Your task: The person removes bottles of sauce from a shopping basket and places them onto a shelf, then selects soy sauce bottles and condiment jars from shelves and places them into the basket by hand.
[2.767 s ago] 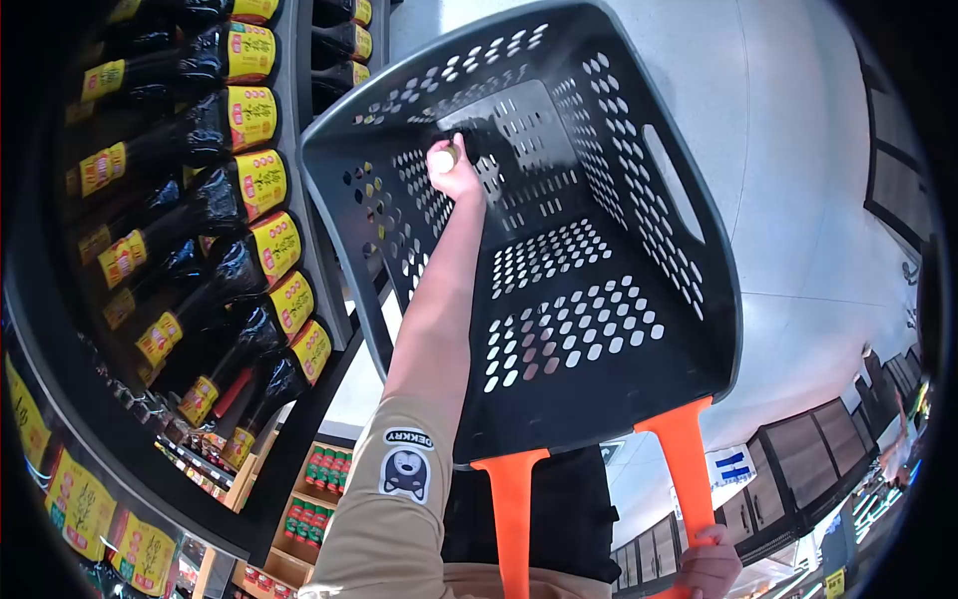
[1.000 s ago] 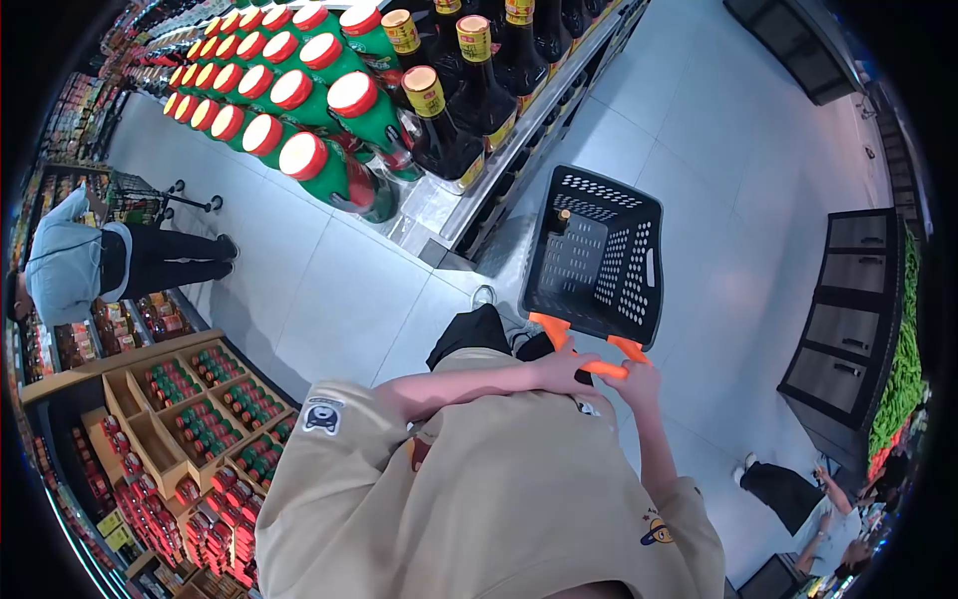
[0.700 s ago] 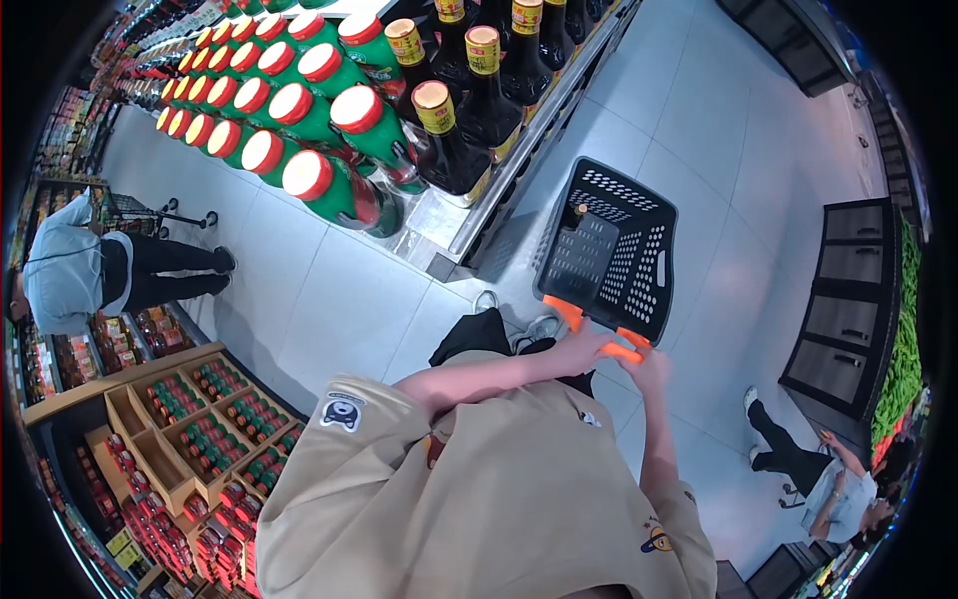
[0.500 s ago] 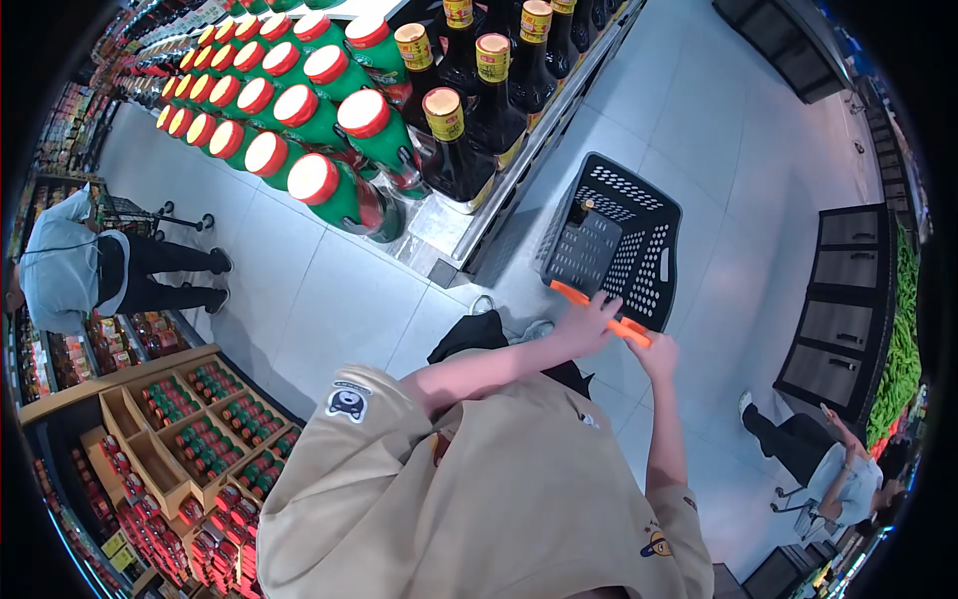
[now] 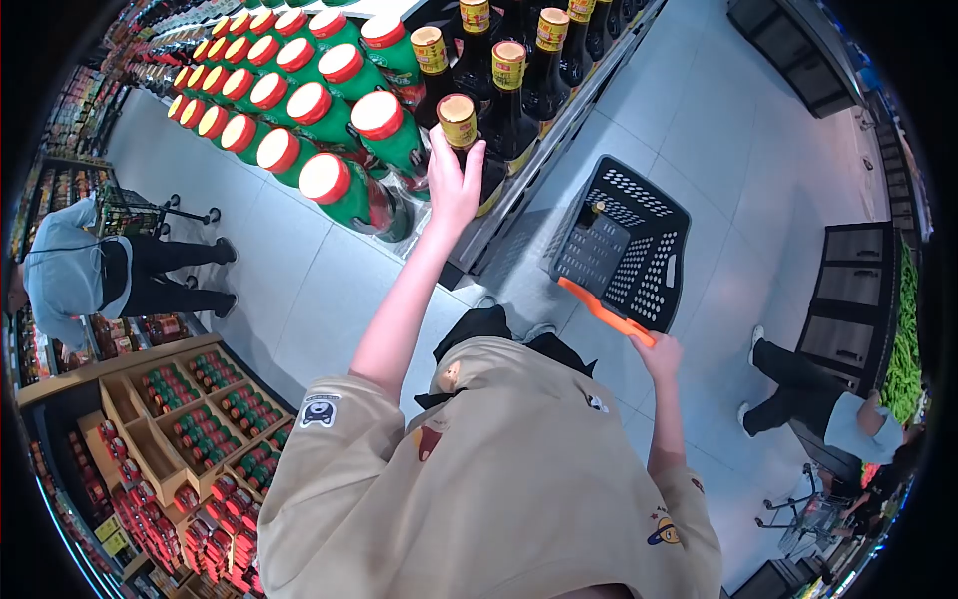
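My left hand [image 5: 455, 185] is raised at the shelf corner, thumb and fingers apart on either side of the neck of a dark bottle with a yellow cap [image 5: 457, 121]. The bottle stands upright; my hand hides much of its body, and a firm grip cannot be made out. My right hand [image 5: 657, 355] is closed round the orange handle [image 5: 607, 313] of a black perforated basket [image 5: 671, 222]. One bottle [image 5: 599, 208] is in the basket's far left corner. Green bottles with red-rimmed lids [image 5: 325, 179] stand left of the dark bottles.
A person with a cart [image 5: 75, 265] stands at the far left. Another person [image 5: 798, 394] is at the lower right near a second cart [image 5: 813, 519]. A wooden display of jars [image 5: 150, 377] is at lower left, and dark cabinets [image 5: 848, 290] line the right.
My left hand has left the orange handle and moved up and left to the dark bottle. My right hand stays on the handle. The person at right has moved closer to the cabinets.
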A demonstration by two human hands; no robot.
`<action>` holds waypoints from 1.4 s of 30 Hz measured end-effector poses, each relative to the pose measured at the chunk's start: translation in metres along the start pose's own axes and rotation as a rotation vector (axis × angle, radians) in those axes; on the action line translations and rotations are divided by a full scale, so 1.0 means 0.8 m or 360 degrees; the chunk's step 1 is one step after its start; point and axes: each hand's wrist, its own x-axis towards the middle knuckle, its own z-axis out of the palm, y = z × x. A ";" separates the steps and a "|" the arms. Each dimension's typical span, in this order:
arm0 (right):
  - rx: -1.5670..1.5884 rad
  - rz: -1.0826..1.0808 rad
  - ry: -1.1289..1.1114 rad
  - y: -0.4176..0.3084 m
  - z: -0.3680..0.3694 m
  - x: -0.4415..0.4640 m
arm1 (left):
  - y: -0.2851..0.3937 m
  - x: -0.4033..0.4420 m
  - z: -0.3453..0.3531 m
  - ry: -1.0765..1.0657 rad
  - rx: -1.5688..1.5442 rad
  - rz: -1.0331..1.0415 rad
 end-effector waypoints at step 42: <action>0.3810 0.0162 -0.0487 -0.102 -0.101 -0.046 | 0.249 -0.020 0.221 -0.1310 -0.1638 -0.1363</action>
